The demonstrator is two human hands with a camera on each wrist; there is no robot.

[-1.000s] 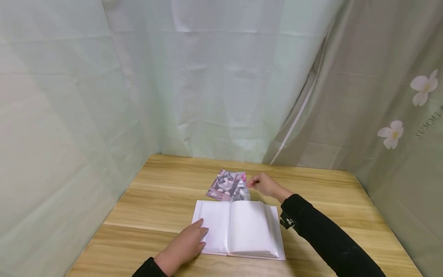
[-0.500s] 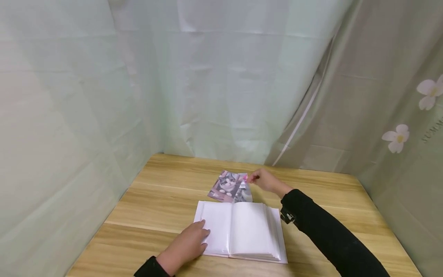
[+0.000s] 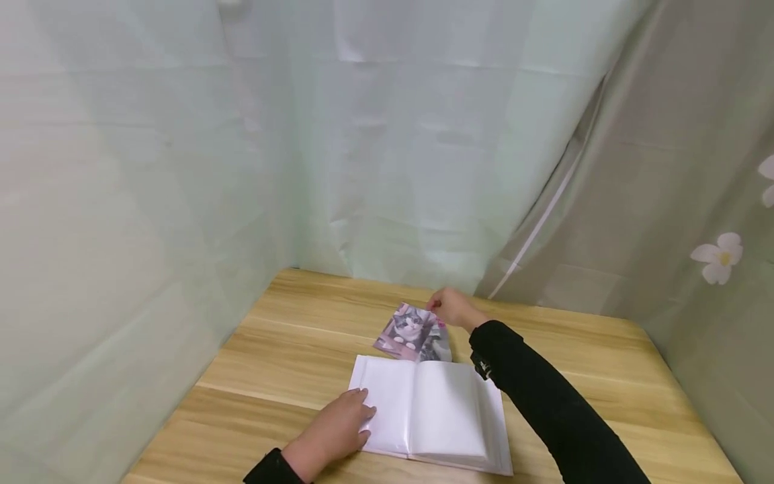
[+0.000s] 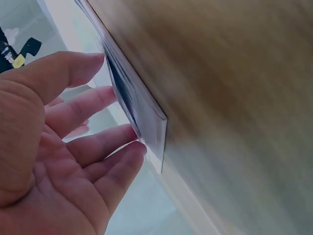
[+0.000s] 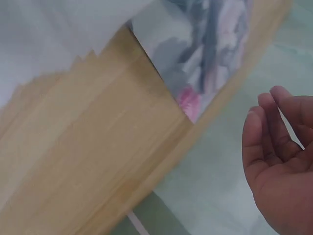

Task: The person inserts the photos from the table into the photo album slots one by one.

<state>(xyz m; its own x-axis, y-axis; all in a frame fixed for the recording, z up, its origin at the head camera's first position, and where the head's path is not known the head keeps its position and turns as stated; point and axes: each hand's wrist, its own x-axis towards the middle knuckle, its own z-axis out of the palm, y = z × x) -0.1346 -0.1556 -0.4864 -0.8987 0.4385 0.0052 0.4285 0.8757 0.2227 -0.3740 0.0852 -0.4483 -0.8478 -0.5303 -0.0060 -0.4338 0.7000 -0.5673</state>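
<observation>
An open photo album (image 3: 447, 407) with white pages lies on the wooden table. My left hand (image 3: 335, 427) rests on its left page, fingers spread and touching the page's outer side; in the left wrist view its fingertips meet the album (image 4: 150, 125). Just beyond the album lie two overlapping photos: a cat photo (image 3: 406, 328) on top and a second photo (image 3: 437, 346) with a pink patch partly beneath it. Above their far right corner hovers my right hand (image 3: 450, 308), its fingers loosely bent. The right wrist view shows nothing between the fingers of the right hand (image 5: 276, 152).
Pale curtains (image 3: 387, 168) hang behind and to the left of the table (image 3: 302, 363). A greyish curtain (image 3: 641, 202) with white flowers hangs on the right. Bare wood surrounds the album and photos.
My right hand has shifted a little farther back, along the photos' far right edge. The left hand stays on the left page. The whole head view has turned slightly left.
</observation>
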